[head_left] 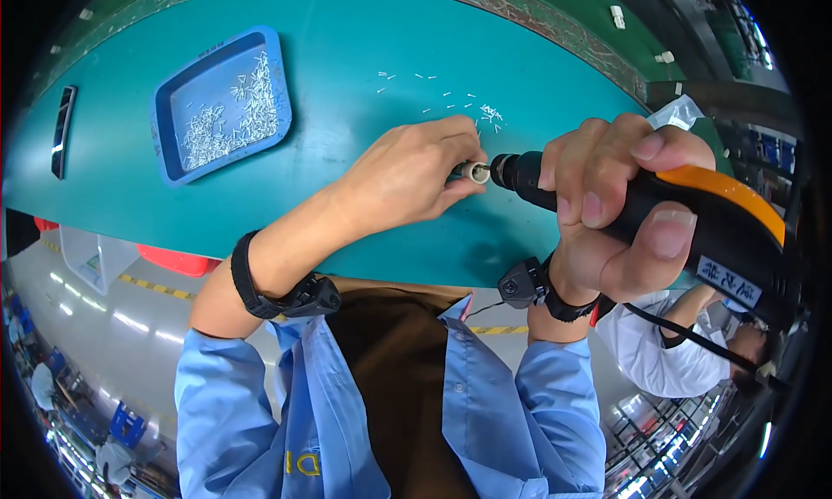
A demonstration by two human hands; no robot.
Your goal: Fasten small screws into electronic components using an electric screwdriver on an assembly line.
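White cylinder: this small piece with an open end (476,173) is near the centre of the frame, a little to the right.
Left grip: your left hand (406,171) holds the white cylinder, narrow, between thumb and fingers; the open end is turned to the right of the frame.
Right grip: your right hand (617,196) is wrapped around the power tool, at the right of the frame.
Power tool: its black and orange body (726,229) points to the left, and the chuck (504,171) stands just beside the cylinder's opening; I cannot tell if the bit touches inside.
Cable: the black cord (693,336) runs in the lower right.
Blue tray: it lies in the upper left (282,87), with many small silvery pins (258,109) inside.
Loose pins: some (490,113) lie in a small cluster above your left fingers, others are scattered near the upper centre.
Worktop: the green surface (355,31) carries the tray and the loose pins.
Dark flat object: it lies at the far left (62,133).
Clear bag: it is at the upper right (676,113).
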